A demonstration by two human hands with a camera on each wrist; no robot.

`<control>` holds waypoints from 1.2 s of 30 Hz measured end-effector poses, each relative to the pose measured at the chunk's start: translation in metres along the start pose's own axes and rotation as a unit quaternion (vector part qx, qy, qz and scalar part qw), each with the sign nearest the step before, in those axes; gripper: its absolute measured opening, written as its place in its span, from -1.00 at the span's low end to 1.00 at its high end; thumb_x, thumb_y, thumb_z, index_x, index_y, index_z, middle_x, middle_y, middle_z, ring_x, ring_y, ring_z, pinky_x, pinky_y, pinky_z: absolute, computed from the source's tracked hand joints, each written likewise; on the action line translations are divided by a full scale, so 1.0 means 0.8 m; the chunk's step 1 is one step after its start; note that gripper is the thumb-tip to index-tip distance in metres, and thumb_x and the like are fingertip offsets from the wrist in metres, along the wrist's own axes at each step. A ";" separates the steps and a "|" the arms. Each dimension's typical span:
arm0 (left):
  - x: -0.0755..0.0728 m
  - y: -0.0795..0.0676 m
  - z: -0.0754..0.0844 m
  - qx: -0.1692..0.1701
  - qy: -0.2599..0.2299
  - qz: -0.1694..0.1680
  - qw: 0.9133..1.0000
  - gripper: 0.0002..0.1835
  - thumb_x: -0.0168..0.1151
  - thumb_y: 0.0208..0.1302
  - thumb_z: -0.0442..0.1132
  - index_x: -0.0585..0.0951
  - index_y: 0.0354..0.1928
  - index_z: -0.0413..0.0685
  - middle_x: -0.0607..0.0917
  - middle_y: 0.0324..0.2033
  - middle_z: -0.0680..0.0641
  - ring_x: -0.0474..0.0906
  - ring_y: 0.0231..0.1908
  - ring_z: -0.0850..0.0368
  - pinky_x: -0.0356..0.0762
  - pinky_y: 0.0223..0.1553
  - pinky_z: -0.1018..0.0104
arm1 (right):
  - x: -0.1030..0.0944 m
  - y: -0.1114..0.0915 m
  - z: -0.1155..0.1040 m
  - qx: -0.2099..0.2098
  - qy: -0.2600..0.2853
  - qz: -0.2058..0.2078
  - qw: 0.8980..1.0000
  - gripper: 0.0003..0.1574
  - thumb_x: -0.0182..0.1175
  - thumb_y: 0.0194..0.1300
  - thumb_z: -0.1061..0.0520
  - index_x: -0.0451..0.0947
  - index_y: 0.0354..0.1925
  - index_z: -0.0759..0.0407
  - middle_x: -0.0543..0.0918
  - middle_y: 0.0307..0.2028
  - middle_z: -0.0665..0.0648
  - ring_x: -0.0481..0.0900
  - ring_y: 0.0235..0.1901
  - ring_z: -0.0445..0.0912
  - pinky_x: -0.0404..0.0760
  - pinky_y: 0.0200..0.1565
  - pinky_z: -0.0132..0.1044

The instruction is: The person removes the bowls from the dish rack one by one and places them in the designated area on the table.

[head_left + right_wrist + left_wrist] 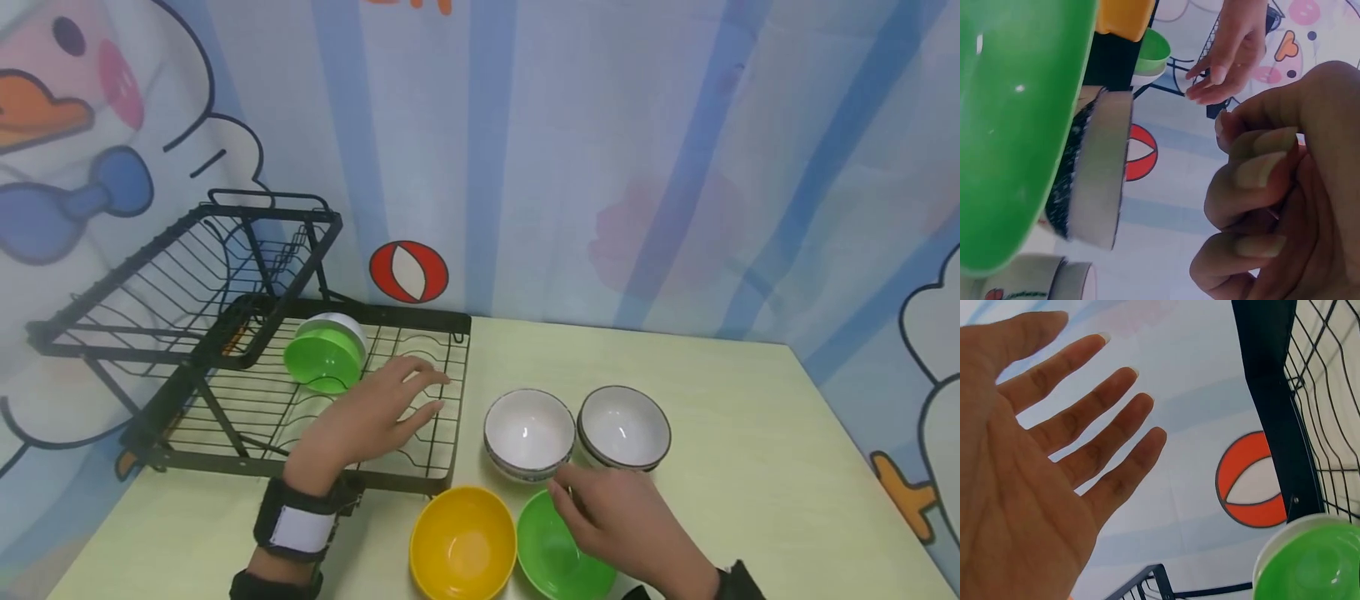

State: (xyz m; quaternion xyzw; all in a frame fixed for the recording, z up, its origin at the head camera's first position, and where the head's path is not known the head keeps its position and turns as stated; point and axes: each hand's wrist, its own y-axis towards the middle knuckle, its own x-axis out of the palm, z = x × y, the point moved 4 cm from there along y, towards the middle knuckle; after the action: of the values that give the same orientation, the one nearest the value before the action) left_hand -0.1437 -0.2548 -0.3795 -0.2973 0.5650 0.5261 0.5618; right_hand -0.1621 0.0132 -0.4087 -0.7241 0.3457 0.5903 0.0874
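Note:
My left hand [386,408] hovers over the dish rack [442,482], holding nothing; its fingers are spread in the left wrist view. A green bowl [322,360] leans in the rack against a white bowl [348,323], just beyond that hand. My right hand [618,521] hangs above a green bowl [558,554] and partly hides it. Loosely curled, its fingers [1241,187] hold nothing in the right wrist view. In the head view its fingertips overlap the near rim of a white patterned bowl [529,429]. A yellow bowl [463,542] stands left of the green one.
A second group of white bowls [624,425] stands right of the first. The rack's raised upper tier [187,283] rises at the left. A printed cloth [555,167] hangs behind the pale table [750,467].

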 end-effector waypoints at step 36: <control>0.009 -0.024 -0.095 -0.119 0.067 0.003 0.991 -0.54 0.07 0.34 -0.15 0.40 0.22 -0.20 0.29 0.28 -0.33 0.04 0.28 -0.26 0.05 0.30 -0.25 | -0.009 0.016 -0.033 -0.032 0.014 -0.008 0.999 -0.72 0.12 0.29 0.03 0.35 -0.56 -0.11 0.08 -0.79 -0.22 0.11 -0.79 -0.33 0.02 -0.71 -0.50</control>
State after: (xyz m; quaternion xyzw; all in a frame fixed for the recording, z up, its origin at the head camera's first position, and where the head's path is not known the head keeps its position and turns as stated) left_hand -0.1515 -0.3285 -0.4052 -0.3948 0.5361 0.5700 0.4816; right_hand -0.1495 -0.0076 -0.3908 -0.7379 0.3214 0.5900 0.0639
